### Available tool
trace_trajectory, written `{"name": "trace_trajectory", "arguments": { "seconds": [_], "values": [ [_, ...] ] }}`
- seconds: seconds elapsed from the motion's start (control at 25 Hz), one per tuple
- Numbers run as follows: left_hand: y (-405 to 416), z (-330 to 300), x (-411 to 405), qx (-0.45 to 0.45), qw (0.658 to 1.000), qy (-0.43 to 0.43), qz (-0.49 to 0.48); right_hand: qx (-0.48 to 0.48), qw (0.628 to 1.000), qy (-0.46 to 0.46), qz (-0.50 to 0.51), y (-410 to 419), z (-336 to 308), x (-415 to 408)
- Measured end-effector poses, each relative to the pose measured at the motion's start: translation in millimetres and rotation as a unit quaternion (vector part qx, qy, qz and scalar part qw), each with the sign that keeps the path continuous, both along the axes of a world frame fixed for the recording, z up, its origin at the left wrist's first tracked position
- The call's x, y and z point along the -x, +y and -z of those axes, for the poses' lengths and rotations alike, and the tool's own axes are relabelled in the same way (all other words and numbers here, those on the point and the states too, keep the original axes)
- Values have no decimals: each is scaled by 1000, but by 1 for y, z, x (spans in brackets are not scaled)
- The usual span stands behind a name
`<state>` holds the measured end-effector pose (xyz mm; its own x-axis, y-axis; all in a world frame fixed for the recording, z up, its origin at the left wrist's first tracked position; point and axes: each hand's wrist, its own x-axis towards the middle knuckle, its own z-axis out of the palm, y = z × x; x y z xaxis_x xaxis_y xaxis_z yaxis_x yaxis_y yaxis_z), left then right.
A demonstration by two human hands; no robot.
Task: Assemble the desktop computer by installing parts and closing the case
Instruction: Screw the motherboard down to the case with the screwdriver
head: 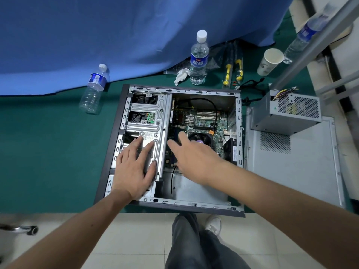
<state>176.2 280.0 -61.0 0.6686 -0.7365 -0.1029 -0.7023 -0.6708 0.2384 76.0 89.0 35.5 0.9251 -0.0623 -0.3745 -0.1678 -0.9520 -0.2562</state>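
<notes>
Lying on its side, open, on green table (48,152) near front edge: case (108,152), motherboard (202,121) and CPU fan (200,139) exposed. Left hand (134,167) flat on drive cage (149,117), fingers straight and spread, gripping nothing. Right hand (194,158) over motherboard beside fan, fingers extended, relaxed, holding nothing. Just right of case: side panel (303,171) flat, power supply (287,111) resting on its far end. Beyond case: upright bottle (199,59), crumpled tissue (181,75), yellow-handled tools (233,71), paper cup (270,61). Left: tilted empty bottle (94,90), against blue cloth (116,35).
</notes>
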Motion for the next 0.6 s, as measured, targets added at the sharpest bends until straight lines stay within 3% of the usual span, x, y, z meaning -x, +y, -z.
{"name": "trace_trajectory", "arguments": {
  "seconds": [0.12, 0.24, 0.32, 0.44, 0.6],
  "values": [
    [0, 0, 0, 2, 1000, 2, 0, 61, 996, 1, -64, 9, -8, 5],
    [1, -1, 0, 2, 1000, 1, 0, 109, 993, -24, -31, 9, -1, 6],
    [0, -1, 0, 3, 1000, 1, 0, 87, 996, -11, 11, 4, 4, 6],
    [0, -1, 0, 6, 1000, 2, -2, -5, 1000, 5, -9, -2, 4, 9],
    [0, -1, 1, 5, 1000, 3, -3, 60, 997, -17, -44, 7, 4, 13]
  ]
}}
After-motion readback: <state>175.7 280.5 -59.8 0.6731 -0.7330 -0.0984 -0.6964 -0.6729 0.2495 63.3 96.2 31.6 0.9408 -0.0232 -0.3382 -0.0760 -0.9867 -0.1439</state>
